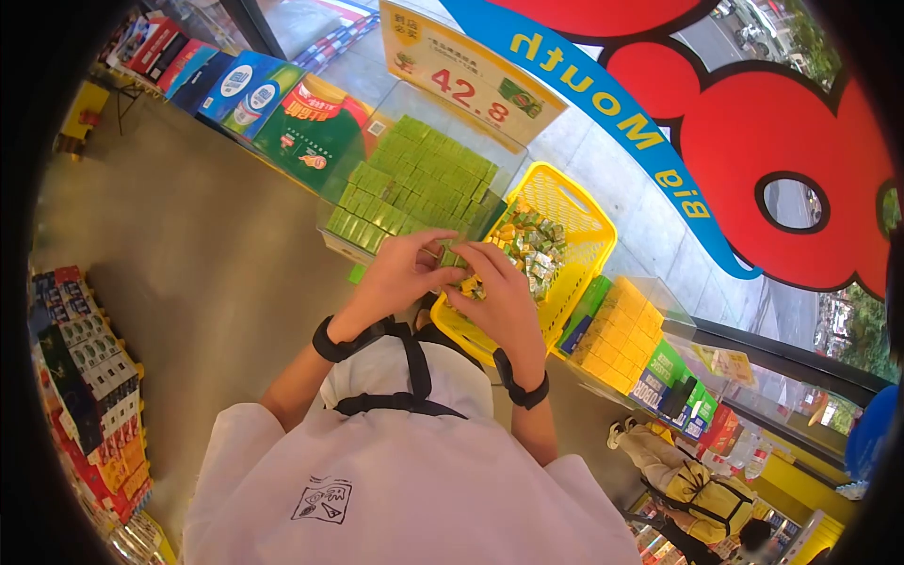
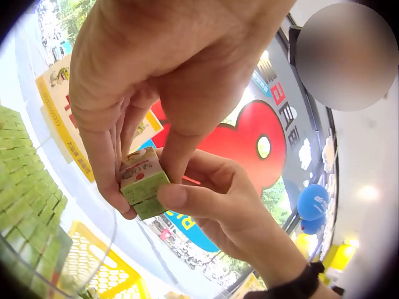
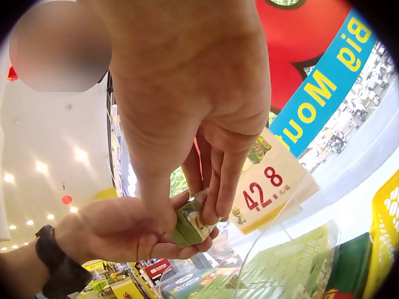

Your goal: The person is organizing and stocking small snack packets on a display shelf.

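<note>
Between my two hands is a small green box (image 2: 144, 180) with a pale printed face, and a seam runs across its green side. My left hand (image 1: 400, 273) pinches it between thumb and fingers. From the other side my right hand (image 1: 499, 297) grips it too, the thumb lying on its green face in the left wrist view. Just beyond the hands, rows of similar green boxes (image 1: 428, 169) fill a clear display bin (image 1: 350, 247). Right of that bin stands a yellow basket (image 1: 595, 226) holding many small shiny green and gold pieces (image 1: 537, 250), partly hidden by my right hand.
A price sign (image 1: 471, 71) reading 42.8 rises behind the bin. Large cartons (image 1: 311, 132) line the window ledge to the left; stacked yellow boxes (image 1: 619, 334) are on the right. Another person (image 1: 692, 485) is at lower right. Shelves of goods (image 1: 89, 377) stand at left.
</note>
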Demonstrator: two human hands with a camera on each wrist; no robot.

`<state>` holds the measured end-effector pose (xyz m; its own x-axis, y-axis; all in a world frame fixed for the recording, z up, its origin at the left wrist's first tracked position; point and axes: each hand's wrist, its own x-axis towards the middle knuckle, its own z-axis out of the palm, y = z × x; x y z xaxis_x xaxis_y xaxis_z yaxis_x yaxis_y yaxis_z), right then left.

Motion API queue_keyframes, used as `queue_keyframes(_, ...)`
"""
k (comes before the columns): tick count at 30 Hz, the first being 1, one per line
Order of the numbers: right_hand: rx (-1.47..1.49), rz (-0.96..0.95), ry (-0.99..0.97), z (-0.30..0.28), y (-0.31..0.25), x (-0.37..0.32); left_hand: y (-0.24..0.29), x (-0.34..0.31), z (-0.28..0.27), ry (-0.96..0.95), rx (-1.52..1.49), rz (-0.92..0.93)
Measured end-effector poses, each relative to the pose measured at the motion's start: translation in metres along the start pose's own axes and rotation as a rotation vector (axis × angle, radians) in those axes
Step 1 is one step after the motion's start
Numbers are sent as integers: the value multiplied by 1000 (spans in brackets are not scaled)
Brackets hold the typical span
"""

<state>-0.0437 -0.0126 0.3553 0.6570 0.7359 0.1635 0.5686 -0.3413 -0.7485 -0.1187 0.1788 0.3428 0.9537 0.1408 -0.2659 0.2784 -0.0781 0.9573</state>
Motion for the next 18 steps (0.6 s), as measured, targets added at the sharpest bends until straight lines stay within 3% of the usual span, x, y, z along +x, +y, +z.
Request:
queue_keyframes(4, 47, 46, -33, 31, -6, 34, -32, 7, -32, 64, 71, 65)
queue_keyframes(6, -1, 76, -8, 45, -5, 52, -53, 13, -38, 250, -24, 239)
queue_keyframes(7, -2, 79, -11, 53, -5, 63, -59, 14, -47, 249, -27, 237)
queue_keyframes(9, -79, 130, 12, 68, 0, 79, -68, 16, -60, 351, 370, 291)
queue_keyframes(18, -263, 247, 63, 128, 28, 123, -108, 35, -86, 268, 934, 462)
